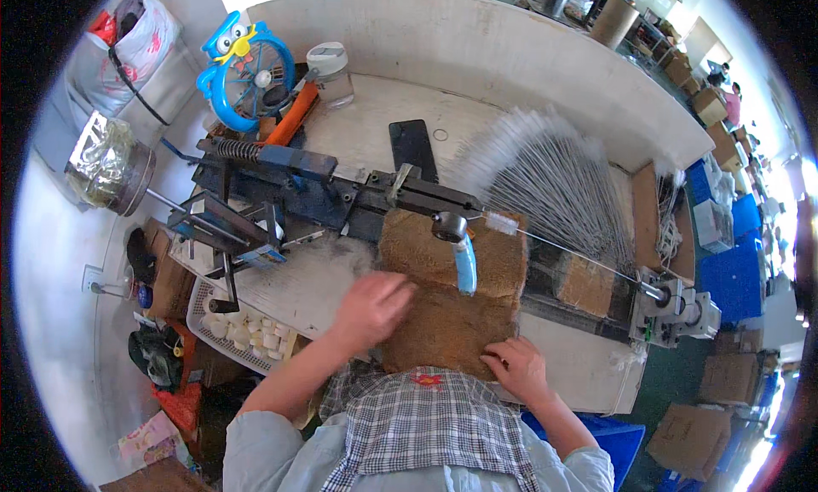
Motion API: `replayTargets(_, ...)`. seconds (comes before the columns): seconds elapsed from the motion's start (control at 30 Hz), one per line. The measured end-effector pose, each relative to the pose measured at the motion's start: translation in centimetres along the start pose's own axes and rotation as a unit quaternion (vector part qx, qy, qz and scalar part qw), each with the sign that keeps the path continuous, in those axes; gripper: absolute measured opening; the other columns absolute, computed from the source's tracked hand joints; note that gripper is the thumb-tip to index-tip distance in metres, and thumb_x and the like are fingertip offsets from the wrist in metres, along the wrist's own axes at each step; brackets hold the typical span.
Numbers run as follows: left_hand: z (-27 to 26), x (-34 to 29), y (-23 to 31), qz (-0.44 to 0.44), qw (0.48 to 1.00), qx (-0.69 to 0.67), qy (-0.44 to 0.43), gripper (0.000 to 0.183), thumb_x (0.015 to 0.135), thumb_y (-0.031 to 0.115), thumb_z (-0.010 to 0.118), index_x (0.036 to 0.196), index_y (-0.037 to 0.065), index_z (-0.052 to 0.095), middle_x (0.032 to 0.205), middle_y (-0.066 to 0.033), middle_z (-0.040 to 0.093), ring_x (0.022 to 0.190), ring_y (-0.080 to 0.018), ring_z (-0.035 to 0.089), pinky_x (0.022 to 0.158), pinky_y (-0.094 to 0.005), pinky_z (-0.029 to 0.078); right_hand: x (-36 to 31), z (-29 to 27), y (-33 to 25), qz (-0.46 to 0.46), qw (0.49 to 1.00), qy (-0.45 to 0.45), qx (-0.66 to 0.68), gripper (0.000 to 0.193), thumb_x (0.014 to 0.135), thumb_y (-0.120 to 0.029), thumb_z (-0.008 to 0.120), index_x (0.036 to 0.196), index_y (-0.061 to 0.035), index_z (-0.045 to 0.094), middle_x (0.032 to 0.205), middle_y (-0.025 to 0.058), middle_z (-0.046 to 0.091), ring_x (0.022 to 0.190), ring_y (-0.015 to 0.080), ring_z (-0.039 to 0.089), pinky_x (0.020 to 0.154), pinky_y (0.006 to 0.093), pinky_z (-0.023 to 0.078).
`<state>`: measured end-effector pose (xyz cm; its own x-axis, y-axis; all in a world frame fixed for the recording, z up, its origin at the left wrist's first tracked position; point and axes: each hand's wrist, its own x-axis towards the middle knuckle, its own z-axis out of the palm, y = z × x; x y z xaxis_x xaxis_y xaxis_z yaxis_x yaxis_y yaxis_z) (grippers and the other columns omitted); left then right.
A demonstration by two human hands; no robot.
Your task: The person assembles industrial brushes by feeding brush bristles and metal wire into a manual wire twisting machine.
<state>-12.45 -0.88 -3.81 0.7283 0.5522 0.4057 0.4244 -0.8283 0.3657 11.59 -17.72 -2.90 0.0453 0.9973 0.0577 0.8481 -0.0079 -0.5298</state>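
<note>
My left hand (375, 309) is above the left side of a brown cloth (443, 322), its fingers curled together and slightly blurred. Whatever it may hold cannot be made out. At the cloth's lower right edge, my right hand (520, 368) rests with thumb and fingers a little apart, with nothing visible in it. Beyond both hands lies a long dark bench machine (341, 189) with a blue-gripped lever (464, 266) hanging over the cloth. A small white bristle brush (501, 224) sits on a thin wire, which runs right to a metal chuck (654, 293).
White-bristled wire brushes (554, 177) fan out behind the machine, beside a cardboard box (663, 224). A black phone (413, 147), a lidded jar (331, 79) and a blue fan (247, 74) stand farther back. A white basket (204, 317) of pale pieces is at left.
</note>
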Motion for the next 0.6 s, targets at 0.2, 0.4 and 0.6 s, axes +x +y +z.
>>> replayTargets(0.2, 3.3, 1.0, -1.0, 0.071, 0.996, 0.029, -0.050, 0.031, 0.071, 0.012, 0.058, 0.102, 0.008, 0.059, 0.107, -0.0060, 0.056, 0.100, -0.0256, 0.052, 0.086, -0.0405, 0.043, 0.2, 0.0, -0.1, 0.028, 0.999, -0.036, -0.017, 0.015, 0.075, -0.024, 0.064, 0.086, -0.0123, 0.062, 0.074, 0.0073, 0.061, 0.073, 0.0267, 0.058, 0.063, 0.0388, 0.048)
replayTargets(0.4, 0.6, -1.5, -6.2, -0.005, 0.986, 0.144, -0.088, 0.027, 0.066, 0.009, 0.055, 0.093, 0.007, 0.056, 0.095, -0.0070, 0.054, 0.098, -0.0268, 0.051, 0.086, -0.0396, 0.041, 0.1, 0.2, 0.2, 0.053, 0.998, -0.032, -0.004, 0.017, 0.076, -0.026, 0.064, 0.086, -0.0121, 0.062, 0.073, 0.0086, 0.061, 0.073, 0.0280, 0.058, 0.064, 0.0402, 0.047)
replayTargets(0.6, -2.3, -2.0, -5.1, -0.002, 0.988, 0.149, 0.040, 0.042, 0.065, 0.009, 0.066, 0.106, 0.006, 0.056, 0.106, -0.0111, 0.055, 0.100, -0.0300, 0.052, 0.086, -0.0432, 0.043, 0.5, 0.2, 0.3, 0.098, 0.993, -0.057, 0.016, 0.018, 0.077, -0.030, 0.063, 0.083, -0.0132, 0.061, 0.073, 0.0104, 0.061, 0.069, 0.0300, 0.058, 0.060, 0.0422, 0.047)
